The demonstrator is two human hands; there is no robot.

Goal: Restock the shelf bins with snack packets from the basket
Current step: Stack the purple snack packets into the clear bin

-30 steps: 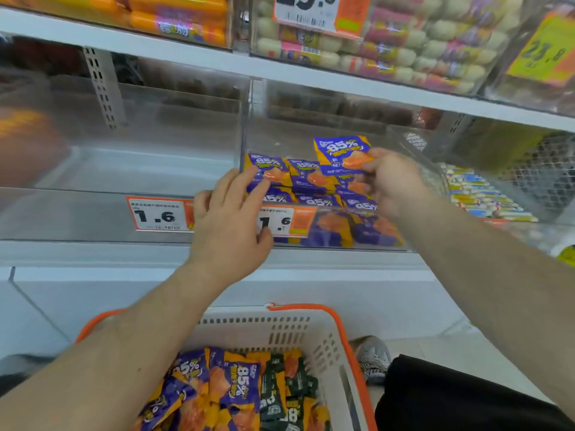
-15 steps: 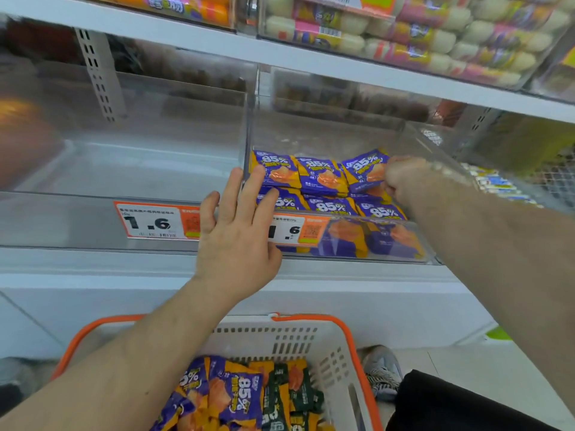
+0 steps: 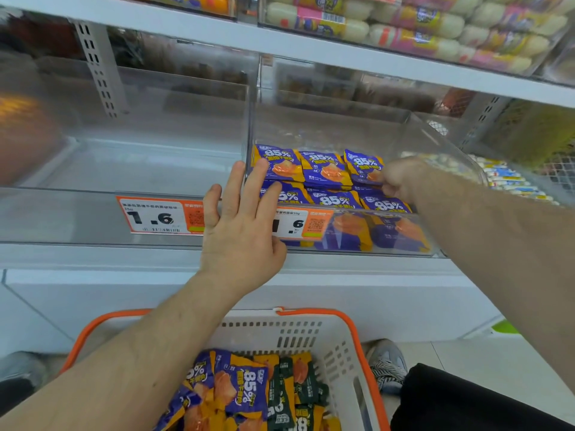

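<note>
the clear plastic bin [image 3: 435,141] on the white shelf [image 3: 280,262] has smooth, glossy walls with rounded corners, and holds flat, crinkly foil snack packets [image 3: 323,169] in purple and orange, printed "85%", laid in overlapping rows. the right hand [image 3: 401,181] reaches over the bin's front lip with curled fingers pinching the lower corner of the rightmost back-row packet [image 3: 362,166]. the left hand [image 3: 241,225] lies flat and relaxed, fingers straight, over the front edge where this bin meets the neighbouring clear bin [image 3: 124,157]; its fingertips touch the nearest packets and its palm covers part of a price tag [image 3: 298,223].

a second orange-and-white price tag [image 3: 160,216] reading 1.6 sits on the neighbouring bin's front. below, a white slotted plastic basket [image 3: 311,334] with an orange rim holds a loose heap of more packets [image 3: 236,390], purple-orange ones mixed with dark green ones. the left forearm crosses over the basket and hides its left part. above, another shelf carries clear bins of plump, pale sausage-shaped packs [image 3: 420,23] with pink and yellow bands. at right, a wire mesh panel [image 3: 557,172] stands behind small striped packs [image 3: 507,178]. a grey patterned shoe [image 3: 387,365] shows on the floor beside the basket.
</note>
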